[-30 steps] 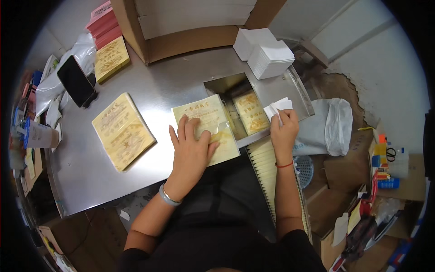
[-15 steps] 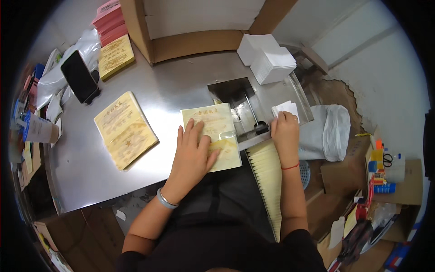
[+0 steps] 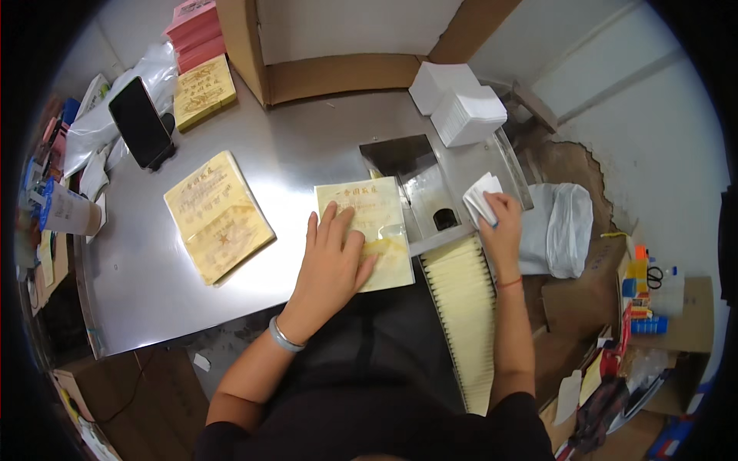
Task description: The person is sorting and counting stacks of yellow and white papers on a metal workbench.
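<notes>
My left hand (image 3: 327, 265) lies with its fingers spread on a pale yellow printed packet (image 3: 384, 211) near the table's front edge. The packet has a glossy, see-through-looking surface. To the right, my right hand (image 3: 503, 234) grips a small sheaf of white papers (image 3: 481, 198) between thumb and fingers, above a metal slotted fixture (image 3: 421, 180) set in the table. A black round piece (image 3: 444, 219) sits in that fixture. Below it, a long row of pale yellow pleated-looking sheets (image 3: 459, 323) runs down toward my lap.
On the left lies a stack of yellow printed packets (image 3: 219, 219). A phone (image 3: 141, 123) stands behind it, near more yellow packets (image 3: 204, 88) and a pink stack (image 3: 194, 34). White paper stacks (image 3: 469, 111) stand back right. A pale plastic bag (image 3: 569, 230) is beside the table.
My right hand has lifted slightly to the right with the white papers, which now show fanned. The thin metal rod seen in the fixture no longer shows. My left hand stays on the packet.
</notes>
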A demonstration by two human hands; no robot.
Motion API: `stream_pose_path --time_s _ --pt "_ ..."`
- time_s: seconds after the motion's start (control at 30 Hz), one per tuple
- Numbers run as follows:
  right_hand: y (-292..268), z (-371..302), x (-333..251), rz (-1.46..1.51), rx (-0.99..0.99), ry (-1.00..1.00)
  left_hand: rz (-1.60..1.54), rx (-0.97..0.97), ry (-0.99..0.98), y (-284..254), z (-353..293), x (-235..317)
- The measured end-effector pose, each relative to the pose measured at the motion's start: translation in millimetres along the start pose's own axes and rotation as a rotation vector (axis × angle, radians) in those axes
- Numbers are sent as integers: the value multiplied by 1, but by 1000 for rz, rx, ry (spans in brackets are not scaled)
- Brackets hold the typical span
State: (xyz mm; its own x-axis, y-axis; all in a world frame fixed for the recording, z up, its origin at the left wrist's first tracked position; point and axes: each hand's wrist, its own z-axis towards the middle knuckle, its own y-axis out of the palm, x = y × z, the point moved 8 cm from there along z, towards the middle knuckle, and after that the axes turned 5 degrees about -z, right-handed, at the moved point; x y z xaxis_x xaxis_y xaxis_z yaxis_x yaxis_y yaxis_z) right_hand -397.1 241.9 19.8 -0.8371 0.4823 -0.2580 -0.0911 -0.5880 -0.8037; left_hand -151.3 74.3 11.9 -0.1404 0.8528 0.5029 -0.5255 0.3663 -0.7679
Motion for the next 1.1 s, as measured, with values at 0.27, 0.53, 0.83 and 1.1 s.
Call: stream_pose_path --time_s 0.27,0.53,0.83,1.1 --pt "-26 124 -110 119 -391 -429 2 -1 -7 3 2 -8" --pt "90 59 -184 326 -887 -554 -242 53 -87 1 5 -16" --pt "75 64 -181 59 -624 -421 -147 107 -41 -2 -3 -19" --pt "26 -22 -211 344 -150 -628 67 -20 -16 -14 -5 -22"
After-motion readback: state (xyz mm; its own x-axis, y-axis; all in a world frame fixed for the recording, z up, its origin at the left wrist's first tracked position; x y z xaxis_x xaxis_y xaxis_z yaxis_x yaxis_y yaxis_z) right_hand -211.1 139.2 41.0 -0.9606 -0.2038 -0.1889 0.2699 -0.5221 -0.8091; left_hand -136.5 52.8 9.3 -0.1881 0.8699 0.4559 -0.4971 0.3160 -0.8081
